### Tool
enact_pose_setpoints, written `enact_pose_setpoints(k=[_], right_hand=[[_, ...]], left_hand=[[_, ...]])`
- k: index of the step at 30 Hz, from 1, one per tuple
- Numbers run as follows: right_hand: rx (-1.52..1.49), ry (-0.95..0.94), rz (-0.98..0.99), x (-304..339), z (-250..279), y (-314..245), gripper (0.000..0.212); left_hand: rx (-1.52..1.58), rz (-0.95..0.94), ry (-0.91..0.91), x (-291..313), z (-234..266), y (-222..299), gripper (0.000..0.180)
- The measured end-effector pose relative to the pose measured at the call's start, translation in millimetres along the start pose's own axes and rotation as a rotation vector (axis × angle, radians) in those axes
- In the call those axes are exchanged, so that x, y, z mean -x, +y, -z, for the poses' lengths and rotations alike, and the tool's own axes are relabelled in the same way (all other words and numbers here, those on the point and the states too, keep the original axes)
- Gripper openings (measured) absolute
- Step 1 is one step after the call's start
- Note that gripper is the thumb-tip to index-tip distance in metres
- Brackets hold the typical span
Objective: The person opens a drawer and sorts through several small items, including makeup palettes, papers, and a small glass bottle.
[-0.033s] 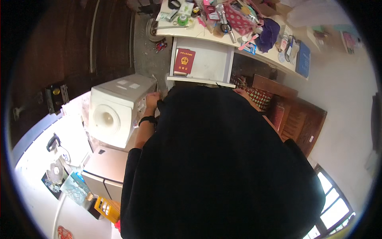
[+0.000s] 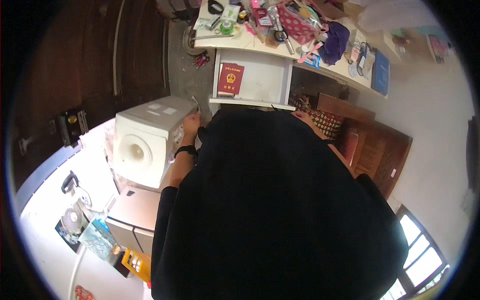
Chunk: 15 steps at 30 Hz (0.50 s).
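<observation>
My left hand [image 2: 190, 123] is curled closed beside the white boxy appliance, to the left of the open drawer [image 2: 268, 77]. What it holds, if anything, is hidden. Just past the drawer front's right end, my right hand [image 2: 302, 118] has its fingers bent together at the edge of my black top [image 2: 280, 200]. Its grip is partly covered. Inside the white drawer, at its left, lies a dark red booklet [image 2: 231, 77] with a gold emblem.
The white desk [image 2: 240, 44] carries a pink polka-dot bag [image 2: 300, 22], purple cloth [image 2: 335, 44], a blue book [image 2: 381, 74] and many small items. The white appliance [image 2: 147, 140] stands left. A carved wooden chair [image 2: 377, 150] is at right.
The view has shifted very slightly. Both hands and the drawer keep their places.
</observation>
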State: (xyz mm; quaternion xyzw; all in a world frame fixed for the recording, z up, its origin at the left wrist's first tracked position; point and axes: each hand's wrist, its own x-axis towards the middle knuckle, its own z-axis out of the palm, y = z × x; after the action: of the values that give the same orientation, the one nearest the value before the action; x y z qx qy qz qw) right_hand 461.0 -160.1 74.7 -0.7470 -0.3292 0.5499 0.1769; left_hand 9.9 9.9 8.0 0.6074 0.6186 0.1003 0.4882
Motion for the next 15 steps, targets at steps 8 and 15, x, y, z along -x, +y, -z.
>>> enact_pose_setpoints(k=[8,15], right_hand=[[0.295,-0.036,-0.061,-6.9,-15.1,5.5,0.042],[0.178,0.170,-0.084,3.7,-30.7,30.8,0.037]], left_hand=[[-0.247,-0.474,0.232,-56.2,2.5,147.3,0.021],[-0.765,-0.705,-0.429,-108.3,-42.8,221.0,0.029]])
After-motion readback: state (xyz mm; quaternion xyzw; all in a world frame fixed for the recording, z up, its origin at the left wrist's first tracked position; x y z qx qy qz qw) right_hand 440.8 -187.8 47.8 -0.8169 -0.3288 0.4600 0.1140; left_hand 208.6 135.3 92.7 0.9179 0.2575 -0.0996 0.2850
